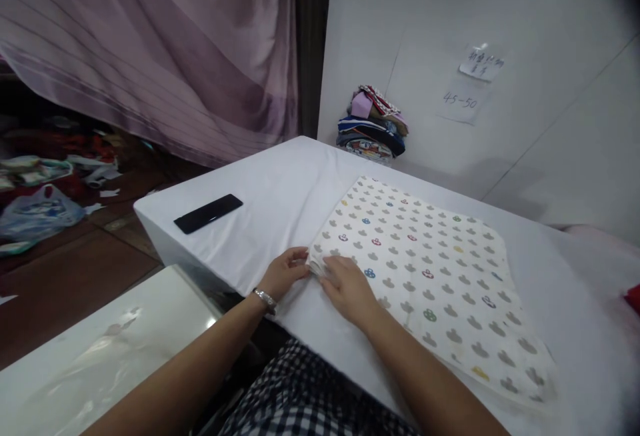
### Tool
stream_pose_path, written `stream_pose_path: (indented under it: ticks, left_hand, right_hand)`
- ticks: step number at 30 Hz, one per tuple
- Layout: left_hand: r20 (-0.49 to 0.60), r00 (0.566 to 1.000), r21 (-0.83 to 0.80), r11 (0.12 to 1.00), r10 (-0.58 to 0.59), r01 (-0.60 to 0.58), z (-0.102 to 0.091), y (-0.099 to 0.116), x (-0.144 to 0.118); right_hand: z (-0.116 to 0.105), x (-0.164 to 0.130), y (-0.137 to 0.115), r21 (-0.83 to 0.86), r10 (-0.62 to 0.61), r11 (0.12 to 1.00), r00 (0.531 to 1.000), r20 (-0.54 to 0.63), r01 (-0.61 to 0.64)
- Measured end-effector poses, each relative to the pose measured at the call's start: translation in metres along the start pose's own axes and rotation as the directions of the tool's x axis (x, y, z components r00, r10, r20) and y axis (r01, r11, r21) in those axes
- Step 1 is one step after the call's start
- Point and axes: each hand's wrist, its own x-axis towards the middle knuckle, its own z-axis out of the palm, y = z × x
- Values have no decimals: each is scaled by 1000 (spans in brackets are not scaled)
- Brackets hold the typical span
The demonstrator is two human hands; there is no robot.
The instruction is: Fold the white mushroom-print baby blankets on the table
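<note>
A white cloth (415, 269) printed with grey shapes and small coloured motifs lies spread flat on the white-covered table. At its near left corner, where the fabric layers look bunched or folded, my left hand (286, 271) pinches the edge between thumb and fingers. A silver bracelet circles that wrist. My right hand (349, 287) meets the same corner from the other side, fingers curled on the fabric and thumb beneath them. The exact grip of its fingertips is partly hidden.
A black phone-like slab (209, 213) rests on the table (270, 189) at left. Behind stands a stack of folded fabrics (373, 126) by the wall, which bears handwritten papers (463, 99). A white surface with clear plastic (110, 349) is lower left; a pink curtain (200, 43) hangs beyond.
</note>
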Motion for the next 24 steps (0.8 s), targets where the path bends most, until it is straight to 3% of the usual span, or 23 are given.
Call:
stream_pose_path:
  ticks: [4,7,12,19,24]
  left_hand:
    - [-41,999,44,999,19,-17,3,-4,0]
    - [-82,991,92,991,103,-95,2,-7,-2]
    - [-63,963,240,940,263,-241,-4,-11,-7]
    - [-22,987,270,951,161,-149,-8,-9,-7]
    - [-61,971,344,918,233,-199,-7,-10,2]
  right_hand:
    - [21,19,-6,-18,6,1000,1000,5,-6]
    - [29,21,-6,-12,24,1000,1000,-3,-24]
    - [34,20,-9,35,31,999,1000,-3,-30]
    - [42,18,-17,-41,30,999,1000,4,-30]
    - [44,18,-22,13,58,998,998,-27,-58]
